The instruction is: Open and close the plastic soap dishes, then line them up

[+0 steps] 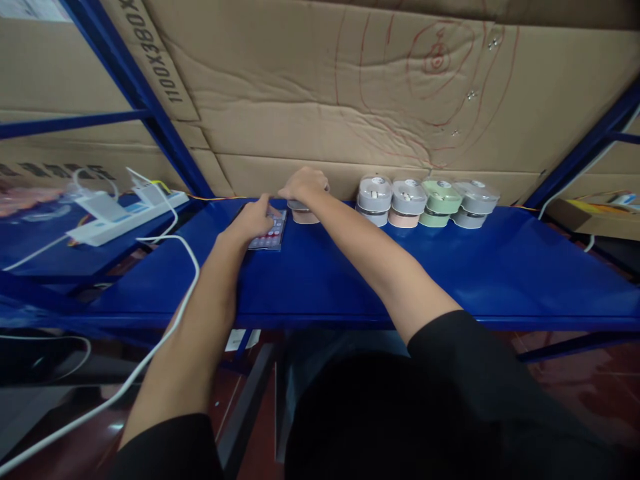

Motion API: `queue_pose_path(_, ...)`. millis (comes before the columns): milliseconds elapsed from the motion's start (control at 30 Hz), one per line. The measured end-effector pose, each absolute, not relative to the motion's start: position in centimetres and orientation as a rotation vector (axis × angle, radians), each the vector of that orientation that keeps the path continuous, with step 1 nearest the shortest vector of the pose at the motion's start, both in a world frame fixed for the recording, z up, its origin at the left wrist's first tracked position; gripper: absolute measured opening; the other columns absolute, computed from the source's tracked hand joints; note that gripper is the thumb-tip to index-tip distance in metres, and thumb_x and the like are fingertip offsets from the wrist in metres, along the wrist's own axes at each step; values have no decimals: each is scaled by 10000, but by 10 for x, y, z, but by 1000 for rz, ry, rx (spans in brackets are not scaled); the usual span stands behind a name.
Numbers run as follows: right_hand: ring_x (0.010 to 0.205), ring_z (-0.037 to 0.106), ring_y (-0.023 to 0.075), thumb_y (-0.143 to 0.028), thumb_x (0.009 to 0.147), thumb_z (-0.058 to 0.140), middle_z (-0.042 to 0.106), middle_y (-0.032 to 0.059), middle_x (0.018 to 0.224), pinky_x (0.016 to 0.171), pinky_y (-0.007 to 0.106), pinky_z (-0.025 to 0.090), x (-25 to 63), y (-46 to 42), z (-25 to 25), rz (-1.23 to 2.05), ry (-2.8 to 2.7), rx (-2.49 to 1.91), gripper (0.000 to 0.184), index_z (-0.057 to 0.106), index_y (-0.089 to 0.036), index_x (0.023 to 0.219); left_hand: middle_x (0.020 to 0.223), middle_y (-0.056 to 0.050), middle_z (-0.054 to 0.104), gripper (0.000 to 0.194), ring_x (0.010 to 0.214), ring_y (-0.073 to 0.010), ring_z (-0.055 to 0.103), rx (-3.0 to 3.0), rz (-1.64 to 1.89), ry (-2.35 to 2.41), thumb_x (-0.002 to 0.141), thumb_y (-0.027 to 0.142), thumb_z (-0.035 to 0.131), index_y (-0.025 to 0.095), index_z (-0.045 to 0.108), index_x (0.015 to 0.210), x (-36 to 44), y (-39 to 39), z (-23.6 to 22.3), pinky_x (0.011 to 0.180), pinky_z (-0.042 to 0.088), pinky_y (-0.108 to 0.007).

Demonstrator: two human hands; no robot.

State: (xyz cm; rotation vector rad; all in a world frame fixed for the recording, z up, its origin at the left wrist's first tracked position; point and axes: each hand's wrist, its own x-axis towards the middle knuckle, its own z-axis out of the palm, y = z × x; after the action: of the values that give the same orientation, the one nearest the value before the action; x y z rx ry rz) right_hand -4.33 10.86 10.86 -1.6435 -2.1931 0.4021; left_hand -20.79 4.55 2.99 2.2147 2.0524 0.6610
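Note:
My left hand point(254, 220) lies over a flat rectangular thing point(270, 239) with rows of small icon-like marks and a red patch, which looks like a phone; a finger is stretched out onto it. Just right of it, a small round pinkish container point(304, 217) sits near the back of the blue shelf. My right hand point(306, 183) is closed over the top of this container, hiding most of it. Further right stand similar round containers with clear tops: a grey one point(374, 200), a grey-and-pink one point(407, 203), a green one point(440, 203) and another grey one point(473, 203).
The blue metal shelf point(320, 287) is backed by a cardboard sheet point(280, 87) with red drawn lines. At left, a white power strip point(127, 217) carries plugs, and a white cable point(187, 293) loops across my left forearm. Blue posts point(585, 147) frame the shelf.

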Motion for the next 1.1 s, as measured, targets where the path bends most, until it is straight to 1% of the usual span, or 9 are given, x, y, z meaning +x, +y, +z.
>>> queue_pose_path(100, 1437, 669, 487, -461, 890, 935, 708, 281, 1537, 1018, 669, 690, -45, 107, 111, 328, -2167, -1758, 636, 788, -87, 1383, 1346, -153, 865, 851, 1352, -377, 783, 2218, 646, 2061, 718, 40, 577, 123, 592, 1565, -208, 45, 30, 1184, 598, -450)
queue_pose_path(267, 1448, 662, 483, -483, 897, 924, 699, 270, 1556, 1034, 661, 684, -45, 105, 110, 321, -2183, -1743, 641, 784, -96, 1388, 1343, -167, 864, 845, 1343, -385, 786, 2225, 642, 2063, 736, 37, 570, 99, 579, 1579, -207, 45, 30, 1187, 597, -470)
queue_pose_path(400, 1468, 657, 486, -517, 891, 918, 694, 284, 1560, 1017, 627, 705, -43, 102, 109, 296, -2136, -1731, 749, 738, -84, 1474, 1351, -146, 866, 892, 1426, -352, 744, 2222, 694, 2056, 752, 29, 567, 105, 525, 1640, -207, 45, 31, 1247, 555, -454)
queue_pose_path(500, 1465, 660, 482, -540, 875, 928, 673, 303, 1584, 1002, 605, 716, -42, 101, 108, 316, -2080, -1745, 885, 657, -66, 1572, 1379, -156, 855, 886, 1434, -359, 740, 2204, 673, 2052, 756, 37, 566, 103, 529, 1639, -207, 45, 31, 1251, 553, -465)
queue_pose_path(567, 1471, 653, 481, -547, 870, 934, 663, 299, 1601, 1008, 609, 712, -42, 100, 108, 326, -2065, -1750, 910, 638, -76, 1589, 1410, -166, 841, 887, 1435, -363, 738, 2211, 680, 2035, 749, 43, 565, 96, 531, 1634, -206, 45, 31, 1246, 556, -466)
queue_pose_path(667, 1506, 618, 493, -542, 877, 938, 652, 295, 1612, 1052, 626, 685, -42, 99, 109, 335, -2096, -1705, 888, 644, -75, 1574, 1436, -159, 832, 918, 1420, -356, 747, 2209, 734, 2007, 728, 52, 569, 110, 518, 1643, -205, 46, 31, 1239, 558, -456)
queue_pose_path(800, 1536, 585, 501, -578, 883, 922, 610, 330, 1642, 1111, 624, 645, -39, 95, 113, 344, -2123, -1680, 969, 580, -31, 1605, 1406, -153, 845, 918, 1419, -352, 749, 2196, 790, 1974, 734, 73, 573, 125, 508, 1648, -206, 44, 32, 1242, 552, -467)
queue_pose_path(933, 1542, 584, 470, -610, 882, 898, 625, 326, 1630, 1202, 592, 583, -34, 92, 117, 248, -2120, -1592, 1044, 509, -15, 1647, 1336, -138, 873, 916, 1410, -333, 756, 2220, 880, 1911, 756, 87, 552, 146, 478, 1667, -208, 41, 35, 1251, 555, -508)
queue_pose_path(1100, 1520, 586, 489, -598, 893, 871, 689, 270, 1557, 1247, 600, 525, -14, 78, 128, 149, -2112, -1474, 921, 570, -53, 1573, 1268, -152, 884, 898, 1474, -335, 712, 2228, 834, 1949, 748, 66, 554, 95, 510, 1645, -205, 38, 38, 1277, 526, -489)
